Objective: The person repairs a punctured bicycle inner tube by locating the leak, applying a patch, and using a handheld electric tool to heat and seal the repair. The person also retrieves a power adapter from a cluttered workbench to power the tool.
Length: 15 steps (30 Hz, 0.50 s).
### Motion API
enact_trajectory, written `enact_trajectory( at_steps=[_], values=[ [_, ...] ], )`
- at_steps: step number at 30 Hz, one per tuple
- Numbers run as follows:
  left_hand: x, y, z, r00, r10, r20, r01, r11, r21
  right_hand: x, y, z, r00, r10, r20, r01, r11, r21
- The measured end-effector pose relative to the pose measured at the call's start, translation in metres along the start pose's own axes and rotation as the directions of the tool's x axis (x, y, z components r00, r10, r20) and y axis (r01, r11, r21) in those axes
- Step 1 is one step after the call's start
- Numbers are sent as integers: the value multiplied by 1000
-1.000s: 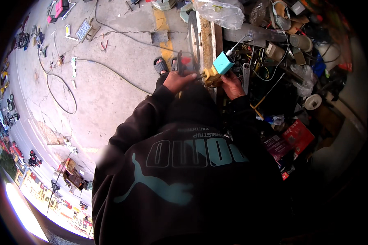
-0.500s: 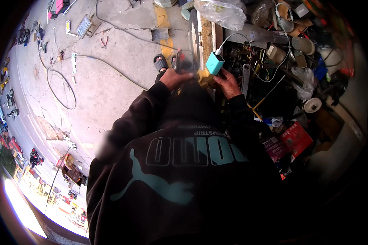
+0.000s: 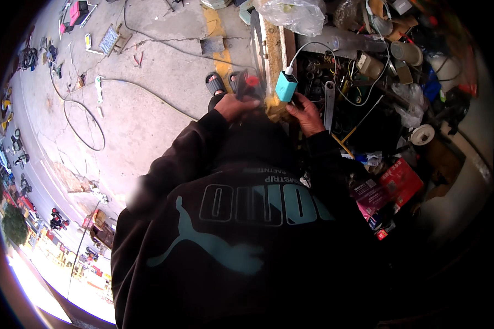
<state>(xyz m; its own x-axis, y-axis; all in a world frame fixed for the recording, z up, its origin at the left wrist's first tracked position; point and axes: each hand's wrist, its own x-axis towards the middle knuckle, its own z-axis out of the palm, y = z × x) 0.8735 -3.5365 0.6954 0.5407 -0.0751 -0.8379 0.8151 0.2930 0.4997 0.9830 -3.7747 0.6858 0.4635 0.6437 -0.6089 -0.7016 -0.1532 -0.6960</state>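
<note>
My left hand (image 3: pixel 236 107) is closed around the near end of a dark, see-through object (image 3: pixel 247 92) with a bright red spot on it. Its outline is smeared, so its kind cannot be told. To the right, my right hand (image 3: pixel 308 117) grips the lower edge of a small teal power bank (image 3: pixel 286 86), its fingers partly hidden behind it. A white cable (image 3: pixel 309 45) is plugged into the far end of the power bank and loops away to the right. Between the hands is a yellowish-brown piece (image 3: pixel 275 109) at the wooden edge.
A worn wooden edge (image 3: pixel 273 46) runs away from me beside a cluttered heap with a wrench (image 3: pixel 329 104), plastic bags (image 3: pixel 299 15), a white spool (image 3: pixel 422 135) and a red box (image 3: pixel 399 180). On the concrete at left lie a long hose (image 3: pixel 148 97), pliers (image 3: pixel 138 60) and a small stool (image 3: pixel 113 40).
The red spot on the see-through object shows more brightly and higher up. The power bank has tilted slightly in my right hand. The whole view has shifted a little.
</note>
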Motion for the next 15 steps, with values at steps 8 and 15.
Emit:
enact_trajectory(
  at_steps=[8,15],
  values=[
    [0,-21,3,998,27,-50,-26,999,29,-6,9,8,1000,-16,-10,15,999,-28],
    [35,-37,-11,965,43,-260,-47,999,-10,-4,32,-25,996,-32,-79,43,989,143]
  ],
)
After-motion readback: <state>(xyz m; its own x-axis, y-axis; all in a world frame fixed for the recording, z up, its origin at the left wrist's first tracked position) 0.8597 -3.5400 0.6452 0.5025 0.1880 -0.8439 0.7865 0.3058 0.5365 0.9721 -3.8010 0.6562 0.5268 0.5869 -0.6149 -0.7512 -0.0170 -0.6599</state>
